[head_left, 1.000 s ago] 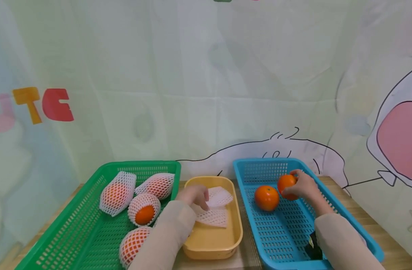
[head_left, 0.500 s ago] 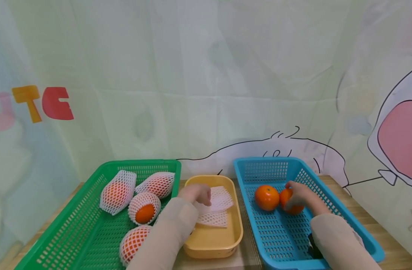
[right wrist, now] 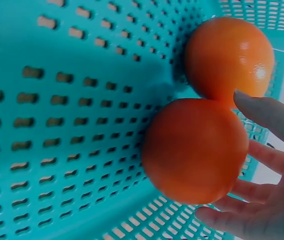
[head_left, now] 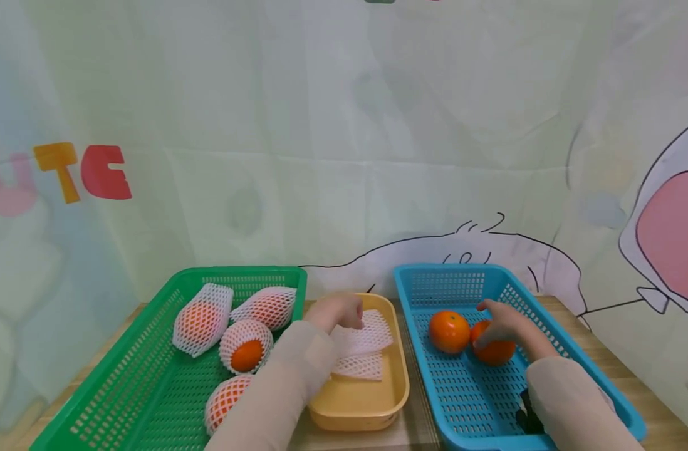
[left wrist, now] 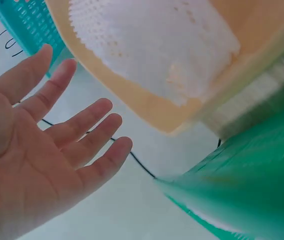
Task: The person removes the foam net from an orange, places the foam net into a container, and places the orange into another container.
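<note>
My left hand [head_left: 338,311] hovers over the yellow bin [head_left: 359,421], its fingers relaxed with nothing in them; the left wrist view shows the same left hand [left wrist: 56,135] palm in view. White foam net sleeves [head_left: 366,335] lie in that bin. Inside the blue basket [head_left: 434,401], two oranges rest side by side, touching. My right hand [head_left: 507,326] is at the nearer orange [head_left: 496,352], beside the farther orange [head_left: 448,331]. In the right wrist view the thumb and fingers spread loosely beside the near orange [right wrist: 196,151]; whether they touch it is unclear.
On the left, a green basket [head_left: 96,401] holds several oranges in foam nets [head_left: 203,319]. A dark item [head_left: 529,416] sits at the blue basket's front, partly hidden by my right sleeve. Behind the wooden table [head_left: 603,351] hangs a printed cloth [head_left: 344,156].
My right hand has lowered the orange onto the blue basket's floor against the other one, and its fingers have loosened. My left hand has risen slightly away from the foam nets.
</note>
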Motion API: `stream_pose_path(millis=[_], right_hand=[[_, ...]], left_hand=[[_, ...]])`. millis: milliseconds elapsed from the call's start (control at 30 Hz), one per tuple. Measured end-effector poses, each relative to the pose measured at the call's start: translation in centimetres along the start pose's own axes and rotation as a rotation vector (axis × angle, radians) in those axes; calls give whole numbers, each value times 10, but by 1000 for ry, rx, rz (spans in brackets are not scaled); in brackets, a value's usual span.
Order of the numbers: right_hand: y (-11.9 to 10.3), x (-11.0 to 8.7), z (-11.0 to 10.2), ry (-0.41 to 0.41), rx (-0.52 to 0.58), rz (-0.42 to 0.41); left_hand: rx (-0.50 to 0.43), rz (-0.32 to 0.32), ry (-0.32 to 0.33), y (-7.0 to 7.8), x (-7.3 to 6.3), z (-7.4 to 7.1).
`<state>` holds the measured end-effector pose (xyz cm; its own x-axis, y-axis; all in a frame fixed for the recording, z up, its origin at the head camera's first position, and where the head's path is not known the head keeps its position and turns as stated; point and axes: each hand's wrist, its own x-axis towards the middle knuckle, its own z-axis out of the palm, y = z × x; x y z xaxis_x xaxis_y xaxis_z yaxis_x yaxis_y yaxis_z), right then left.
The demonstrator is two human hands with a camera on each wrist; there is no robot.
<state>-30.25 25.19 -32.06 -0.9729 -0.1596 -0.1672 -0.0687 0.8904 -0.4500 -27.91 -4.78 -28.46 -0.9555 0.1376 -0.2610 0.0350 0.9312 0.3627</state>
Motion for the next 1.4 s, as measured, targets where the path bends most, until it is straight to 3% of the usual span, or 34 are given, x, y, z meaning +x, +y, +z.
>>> stream_pose_path(millis=[233,600,800,1033,1300,1400], right_hand=[[-4,-6,-9,-15,70,-32],[-10,-14,-28,49,64,-96],[-16,-23,-41,55,42,-137],[-17,-37,-53,98,-8,-206],[-10,-54,-63,138,-71,-241],[-4,-59,-66,150,-82,-239]], left_hand=[[13,65,32,-4,-10,-20],[143,159,50,-23,-22,-48],[149,198,44,-39,-37,-63],[140,295,10,-63,-58,-78],[139,414,-19,-92,-79,-82],[136,422,-38,-103,-85,-80]])
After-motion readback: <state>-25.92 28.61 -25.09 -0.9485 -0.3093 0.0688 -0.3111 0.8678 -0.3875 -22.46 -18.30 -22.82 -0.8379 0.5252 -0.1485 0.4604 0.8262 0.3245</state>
